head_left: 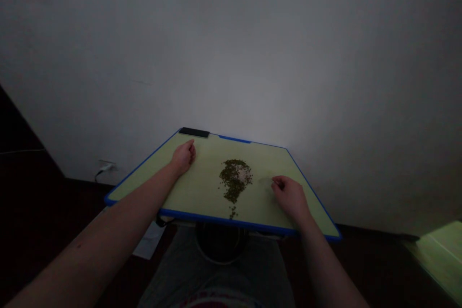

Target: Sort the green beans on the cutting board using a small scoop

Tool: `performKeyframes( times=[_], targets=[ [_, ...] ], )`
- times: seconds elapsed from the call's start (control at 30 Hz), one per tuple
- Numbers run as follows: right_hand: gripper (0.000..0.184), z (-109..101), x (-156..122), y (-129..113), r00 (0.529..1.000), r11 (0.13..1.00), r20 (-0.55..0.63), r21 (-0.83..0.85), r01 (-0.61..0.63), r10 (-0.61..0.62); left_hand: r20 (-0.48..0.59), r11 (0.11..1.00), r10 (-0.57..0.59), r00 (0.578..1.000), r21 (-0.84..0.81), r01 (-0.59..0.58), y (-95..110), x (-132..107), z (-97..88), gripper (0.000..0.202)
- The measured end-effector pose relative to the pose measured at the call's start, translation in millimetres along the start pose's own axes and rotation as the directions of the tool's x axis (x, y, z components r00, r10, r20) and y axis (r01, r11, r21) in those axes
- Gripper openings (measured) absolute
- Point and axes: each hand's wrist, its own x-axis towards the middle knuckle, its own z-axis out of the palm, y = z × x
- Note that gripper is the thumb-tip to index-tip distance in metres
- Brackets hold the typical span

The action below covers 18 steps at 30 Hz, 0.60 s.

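Observation:
On a pale yellow-green board (202, 187) with a blue rim lies a loose heap of small dark green grains, bean-like in look (233, 180). A patch of pale grains (242, 173) sits within the heap on its right side. To the left, my left hand (184, 158) rests on the board with fingers curled in, and nothing shows in it. My right hand (288, 195) is right of the heap, thumb and fingers pinched together. A faint, see-through shape (265, 180) reaches from those fingertips toward the heap; its kind cannot be made out.
A black phone-like slab (194, 132) lies at the board's far left corner. Behind the board rises a pale wall (231, 57). Below the near edge, a dark round bowl or pot (222, 245) sits between my legs. A plugged-in cable (104, 168) is low on the left wall.

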Motion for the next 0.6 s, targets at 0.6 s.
performKeyframes(
  times=[0.6],
  targets=[
    [0.024, -9, 6, 18, 0.997, 0.996, -0.027, -0.045, -0.076, 0.074, 0.011, 1.000, 0.027, 1.000, 0.011, -0.027, 0, -1, -4.5, 0.035]
  ],
)
